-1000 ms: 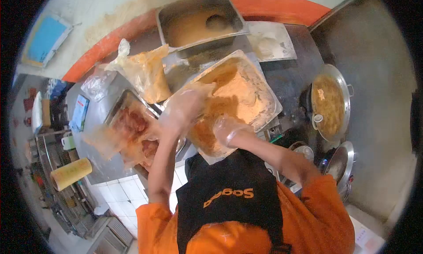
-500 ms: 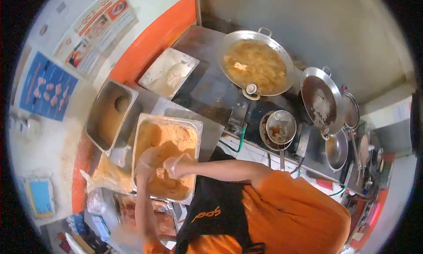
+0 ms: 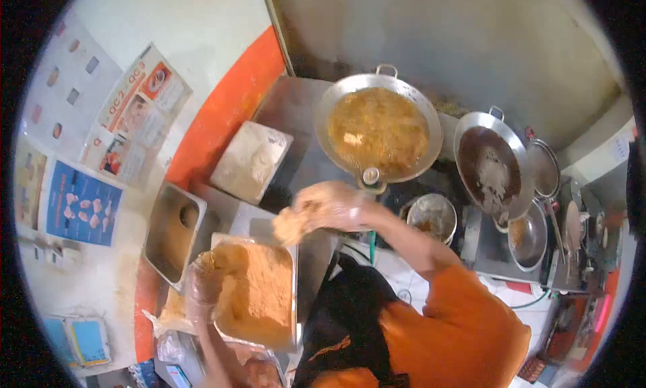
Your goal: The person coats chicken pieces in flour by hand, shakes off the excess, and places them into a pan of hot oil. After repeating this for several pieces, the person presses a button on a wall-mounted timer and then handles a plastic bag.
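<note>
My right hand (image 3: 330, 210), in a clear plastic glove, is raised between the breading tray and the wok. Its fingers are wrapped round a breaded piece of food (image 3: 289, 228), coated in pale orange crumbs. Over the left edge of the metal tray (image 3: 295, 287) is my left hand (image 3: 204, 287), also gloved. Its fingers look curled, their ends covered in breading; what they hold, if anything, I cannot make out. Orange breading flour (image 3: 259, 287) fills the tray. One light piece of food (image 3: 352, 139) floats in the bubbling oil of the large wok (image 3: 431, 142).
Left of the tray stands a deep metal pan (image 3: 171, 233); behind is a tub of white flour (image 3: 252, 161). A strainer (image 3: 433, 216) rests near the stove front. A second wok (image 3: 494, 163) with dark oil is at right. Raw meat (image 3: 259, 371) lies below the tray.
Both hands have come up out of the breading. My right hand has moved up toward the wok with a breaded piece; my left has shifted to the tray's left edge. The view has shifted.
</note>
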